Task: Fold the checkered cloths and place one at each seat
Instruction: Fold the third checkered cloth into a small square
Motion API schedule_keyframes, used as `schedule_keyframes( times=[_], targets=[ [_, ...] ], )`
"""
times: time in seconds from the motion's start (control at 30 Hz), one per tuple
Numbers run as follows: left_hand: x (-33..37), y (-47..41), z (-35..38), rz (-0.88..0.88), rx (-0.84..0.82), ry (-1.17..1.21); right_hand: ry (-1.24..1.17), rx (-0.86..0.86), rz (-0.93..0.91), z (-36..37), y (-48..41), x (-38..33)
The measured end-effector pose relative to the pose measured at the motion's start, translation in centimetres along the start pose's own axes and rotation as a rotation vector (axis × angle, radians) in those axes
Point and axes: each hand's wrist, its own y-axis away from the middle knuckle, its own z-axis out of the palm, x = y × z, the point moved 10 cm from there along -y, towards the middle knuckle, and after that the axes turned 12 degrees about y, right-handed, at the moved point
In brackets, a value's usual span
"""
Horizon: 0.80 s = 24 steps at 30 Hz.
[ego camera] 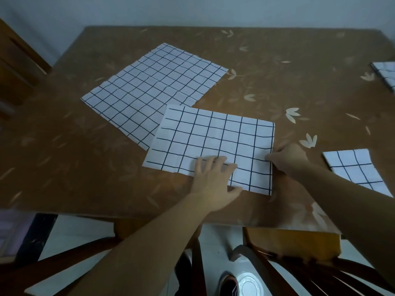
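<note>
A white cloth with a dark grid, folded in half (210, 142), lies in front of me on the brown table (277, 86). My left hand (213, 178) presses flat on its near edge, fingers spread. My right hand (288, 160) pinches the cloth's right edge near the near corner. Behind it an unfolded checkered cloth (149, 90) lies spread out, its near corner tucked under the folded one. A smaller folded checkered cloth (354, 169) rests at the right by my right forearm. Another folded cloth (384, 73) shows at the far right edge.
The table carries a brown leaf-patterned cover. Wooden chairs stand at the near edge, one below left (89, 251) and one below right (299, 253). Another wooden chair (19, 67) stands at the far left. My shoe (229, 285) shows on the pale floor.
</note>
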Motion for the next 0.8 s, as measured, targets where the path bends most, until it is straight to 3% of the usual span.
schedule_keyframes(
  times=[0.2,0.3,0.47,0.6,0.8],
  targets=[
    [1.8,0.3,0.6,0.069,-0.008,-0.032,-0.281,-0.167,0.072,2.0,3.0,0.0],
    [1.9,0.3,0.6,0.072,-0.028,-0.028,-0.308,-0.213,0.066,3.6,4.2,-0.2],
    [2.1,1.0,0.6,0.081,-0.016,0.023,0.110,0.065,-0.137,-0.5,3.4,-0.3],
    [3.2,0.8,0.7,0.141,0.054,0.106,0.088,0.169,-0.149,-2.5,2.8,0.3],
    [4.5,-1.2,0.4,0.131,0.186,0.193,0.050,0.183,-0.221,-2.5,2.2,0.0]
  ],
)
